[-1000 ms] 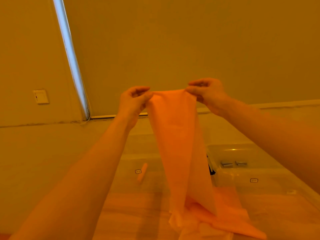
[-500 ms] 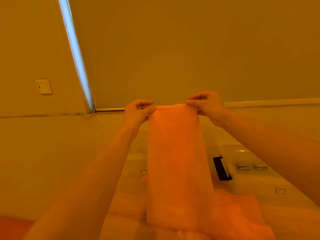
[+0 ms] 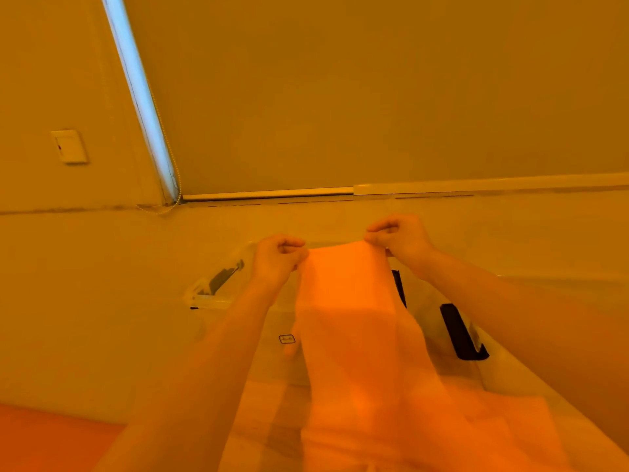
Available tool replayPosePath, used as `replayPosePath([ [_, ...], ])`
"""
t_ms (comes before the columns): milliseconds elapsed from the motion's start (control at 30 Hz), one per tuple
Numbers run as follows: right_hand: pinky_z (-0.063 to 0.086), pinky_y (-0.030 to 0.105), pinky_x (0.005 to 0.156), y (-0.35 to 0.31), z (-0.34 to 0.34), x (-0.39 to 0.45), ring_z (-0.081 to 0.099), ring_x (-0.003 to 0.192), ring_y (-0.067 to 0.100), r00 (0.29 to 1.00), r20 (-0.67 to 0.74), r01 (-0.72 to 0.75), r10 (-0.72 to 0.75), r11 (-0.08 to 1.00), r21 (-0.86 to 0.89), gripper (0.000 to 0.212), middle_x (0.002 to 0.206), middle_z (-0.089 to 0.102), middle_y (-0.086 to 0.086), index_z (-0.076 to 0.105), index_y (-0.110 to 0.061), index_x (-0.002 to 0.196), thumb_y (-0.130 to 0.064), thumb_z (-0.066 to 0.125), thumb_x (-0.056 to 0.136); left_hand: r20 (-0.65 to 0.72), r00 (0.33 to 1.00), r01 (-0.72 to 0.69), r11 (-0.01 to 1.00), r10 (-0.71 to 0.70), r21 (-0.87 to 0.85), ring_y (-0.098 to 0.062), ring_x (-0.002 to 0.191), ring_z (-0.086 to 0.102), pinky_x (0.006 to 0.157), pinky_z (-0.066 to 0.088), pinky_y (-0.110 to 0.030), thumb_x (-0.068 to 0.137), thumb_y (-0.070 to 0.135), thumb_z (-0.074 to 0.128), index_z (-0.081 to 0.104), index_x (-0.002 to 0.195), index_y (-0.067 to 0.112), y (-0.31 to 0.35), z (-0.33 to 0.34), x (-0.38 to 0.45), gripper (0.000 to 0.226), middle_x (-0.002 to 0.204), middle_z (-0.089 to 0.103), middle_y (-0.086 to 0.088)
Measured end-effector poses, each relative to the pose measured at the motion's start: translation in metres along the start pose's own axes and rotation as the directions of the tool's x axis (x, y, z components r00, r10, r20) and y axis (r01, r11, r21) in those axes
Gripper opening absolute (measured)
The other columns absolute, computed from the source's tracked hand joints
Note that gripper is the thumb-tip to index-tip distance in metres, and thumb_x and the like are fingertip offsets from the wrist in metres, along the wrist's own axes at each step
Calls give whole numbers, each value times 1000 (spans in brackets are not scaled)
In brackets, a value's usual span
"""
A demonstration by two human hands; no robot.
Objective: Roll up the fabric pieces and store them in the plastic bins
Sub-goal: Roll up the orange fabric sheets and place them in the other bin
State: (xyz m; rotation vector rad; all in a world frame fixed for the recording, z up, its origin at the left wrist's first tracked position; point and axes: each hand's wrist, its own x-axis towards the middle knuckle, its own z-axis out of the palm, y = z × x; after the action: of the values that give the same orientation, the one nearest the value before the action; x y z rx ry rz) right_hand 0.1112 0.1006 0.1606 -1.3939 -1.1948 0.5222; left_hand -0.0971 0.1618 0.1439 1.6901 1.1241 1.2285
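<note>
Head view: the fabric strip (image 3: 354, 321) runs off the bottom edge and hides much of the clear plastic bin (image 3: 218, 294) below the grip. Left hand (image 3: 277, 264) and right hand (image 3: 398, 238) each pinch a top corner, fingers curled. Just under the left hand, a small rolled piece (image 3: 292, 342) shows blurrily inside the bin. Another bin (image 3: 476, 345) sits under the right forearm, its contents unreadable.
</note>
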Motion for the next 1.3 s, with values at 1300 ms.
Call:
replayPosePath([
  [1300, 55, 40, 81, 41, -13, -103, 63, 95, 25, 960, -280, 14, -18, 1000, -18, 20, 103, 66, 12, 66, -7, 104, -15, 68, 86, -133, 979, -130, 974, 156, 186, -3, 74, 56, 61, 48, -14, 80, 8, 72, 63, 110, 11, -59, -17, -95, 31, 92, 63, -1],
])
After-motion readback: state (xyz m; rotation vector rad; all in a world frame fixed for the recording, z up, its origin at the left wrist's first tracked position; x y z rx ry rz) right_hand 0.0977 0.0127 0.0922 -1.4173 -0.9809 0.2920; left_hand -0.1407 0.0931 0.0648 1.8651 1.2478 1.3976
